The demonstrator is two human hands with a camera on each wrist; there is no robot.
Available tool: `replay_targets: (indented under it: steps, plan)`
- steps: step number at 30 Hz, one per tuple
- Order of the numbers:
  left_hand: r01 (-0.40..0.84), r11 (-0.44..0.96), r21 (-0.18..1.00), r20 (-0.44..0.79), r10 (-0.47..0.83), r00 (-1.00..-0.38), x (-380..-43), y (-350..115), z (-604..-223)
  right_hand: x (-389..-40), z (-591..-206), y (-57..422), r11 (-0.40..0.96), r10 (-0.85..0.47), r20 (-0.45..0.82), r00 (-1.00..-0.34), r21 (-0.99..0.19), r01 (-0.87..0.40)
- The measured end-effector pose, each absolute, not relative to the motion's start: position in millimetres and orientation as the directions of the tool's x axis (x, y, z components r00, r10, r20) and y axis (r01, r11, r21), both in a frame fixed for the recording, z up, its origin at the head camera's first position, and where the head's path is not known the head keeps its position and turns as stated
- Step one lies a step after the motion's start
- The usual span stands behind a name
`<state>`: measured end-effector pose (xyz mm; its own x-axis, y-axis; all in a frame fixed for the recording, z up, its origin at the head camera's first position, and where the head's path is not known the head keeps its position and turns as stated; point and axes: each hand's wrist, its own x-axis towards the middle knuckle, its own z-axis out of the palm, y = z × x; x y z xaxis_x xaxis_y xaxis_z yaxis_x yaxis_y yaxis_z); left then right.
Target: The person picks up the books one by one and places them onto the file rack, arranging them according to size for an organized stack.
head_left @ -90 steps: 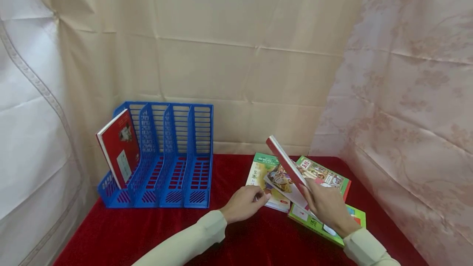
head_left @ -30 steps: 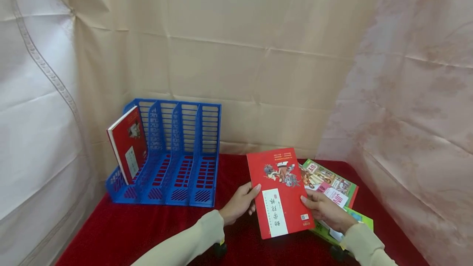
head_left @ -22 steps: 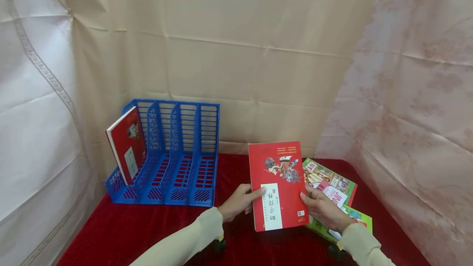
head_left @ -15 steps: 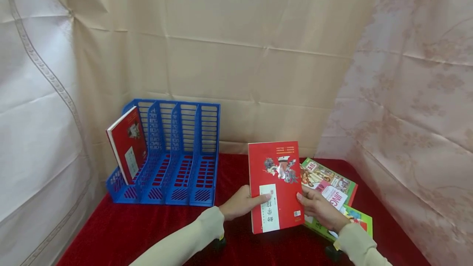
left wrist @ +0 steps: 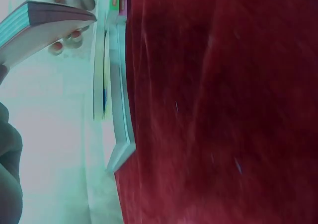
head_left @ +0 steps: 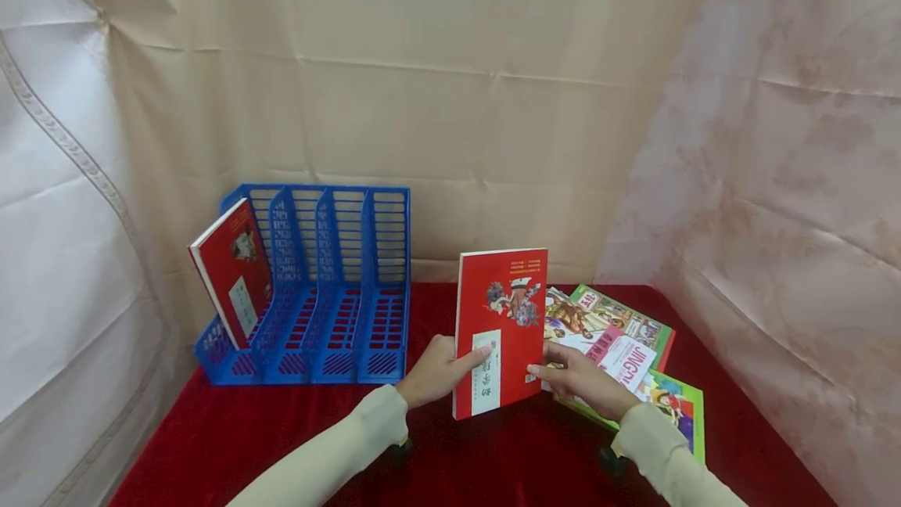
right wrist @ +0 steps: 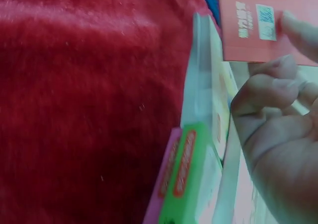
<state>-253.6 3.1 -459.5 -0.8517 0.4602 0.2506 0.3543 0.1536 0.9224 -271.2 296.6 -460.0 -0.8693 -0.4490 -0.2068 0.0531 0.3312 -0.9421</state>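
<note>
Book, red, rectangular and paper-covered, is pinched at opposite side edges by the left hand and the right hand, above the red velvet cloth, between the blue slotted plastic rack and the overlapping multicoloured books.

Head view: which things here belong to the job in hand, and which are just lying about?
Likely part of the job:
held red book, gripped by left hand and right hand
blue rack
racked red book, in the leftmost compartment
loose books near the right hand

Apparently just surroundings:
red cloth underneath
beige curtain behind
floral curtain
</note>
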Motion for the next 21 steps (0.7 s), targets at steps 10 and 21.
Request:
replay_targets:
  steps: [10,21]
  plan:
    - [0.367,0.206,0.907,0.273,0.377,-0.885,-249.5,-26.4,-449.6,-273.8,-468.8,271.0,0.365,-0.488,-0.194,-0.851,-0.931,0.002]
    - [0.425,0.235,0.874,0.347,0.309,-0.885,-250.7,-49.1,-448.3,-270.8,-468.0,236.2,0.376,-0.552,-0.163,-0.818,-0.924,-0.070]
